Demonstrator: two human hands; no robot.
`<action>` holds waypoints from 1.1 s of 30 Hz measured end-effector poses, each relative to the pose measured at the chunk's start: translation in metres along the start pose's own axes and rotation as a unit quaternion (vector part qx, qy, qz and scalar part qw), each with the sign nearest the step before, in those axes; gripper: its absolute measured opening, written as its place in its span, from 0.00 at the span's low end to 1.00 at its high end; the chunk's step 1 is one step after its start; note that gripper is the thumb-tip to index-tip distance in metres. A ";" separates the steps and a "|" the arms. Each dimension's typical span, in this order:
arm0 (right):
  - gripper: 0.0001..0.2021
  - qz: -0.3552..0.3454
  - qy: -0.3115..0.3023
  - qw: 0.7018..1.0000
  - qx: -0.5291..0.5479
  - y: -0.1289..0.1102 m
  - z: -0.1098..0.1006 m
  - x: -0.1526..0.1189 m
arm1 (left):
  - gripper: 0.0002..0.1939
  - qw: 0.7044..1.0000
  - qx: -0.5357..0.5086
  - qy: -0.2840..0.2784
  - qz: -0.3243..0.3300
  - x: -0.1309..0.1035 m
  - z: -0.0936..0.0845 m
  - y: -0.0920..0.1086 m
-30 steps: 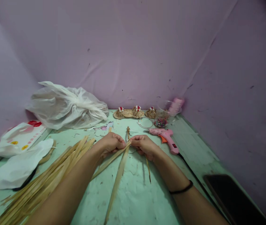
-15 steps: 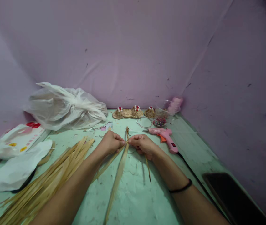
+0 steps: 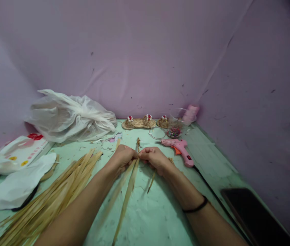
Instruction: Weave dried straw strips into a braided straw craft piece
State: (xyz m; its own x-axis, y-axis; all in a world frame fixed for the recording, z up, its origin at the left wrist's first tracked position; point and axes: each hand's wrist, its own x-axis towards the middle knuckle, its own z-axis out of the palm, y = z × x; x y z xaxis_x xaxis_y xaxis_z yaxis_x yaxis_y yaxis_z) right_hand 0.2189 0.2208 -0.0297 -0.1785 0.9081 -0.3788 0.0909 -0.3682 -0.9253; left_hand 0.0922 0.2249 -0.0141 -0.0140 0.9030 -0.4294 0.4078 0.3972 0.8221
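Note:
My left hand (image 3: 124,158) and my right hand (image 3: 155,159) meet near the middle of the green table, fingertips pinched on strips of dried plant fibre. A short braid (image 3: 138,143) of the same fibre runs up and away from the fingertips. One long flat strip (image 3: 126,201) trails from the pinch toward me, and another beside it is smeared by motion. A thin strip end (image 3: 151,182) hangs below my right palm. Both hands are closed, and the fingertips almost touch.
Loose dried strips (image 3: 50,201) lie on the left. Behind are a tied plastic bag (image 3: 75,118), small woven slippers (image 3: 140,123) and a clear cup of beads (image 3: 174,131). A pink glue gun (image 3: 180,148) and a black phone (image 3: 255,215) lie on the right.
My hands stay almost in place at the braid. The left trailing strip has swung and blurs; the strip end under my right hand has shifted left.

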 end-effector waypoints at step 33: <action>0.05 0.029 -0.053 0.997 0.050 0.000 -0.006 0.002 | 0.07 0.995 -0.057 -0.072 -0.034 -0.003 -0.001 0.001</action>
State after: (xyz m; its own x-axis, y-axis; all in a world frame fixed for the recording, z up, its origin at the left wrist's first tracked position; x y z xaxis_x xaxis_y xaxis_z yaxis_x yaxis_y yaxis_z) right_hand 0.2246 0.2239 -0.0299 -0.2781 0.8609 -0.4261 0.0069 -0.4417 -0.8971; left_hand 0.0916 0.2232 -0.0112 0.0959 0.8443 -0.5273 0.3041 0.4795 0.8231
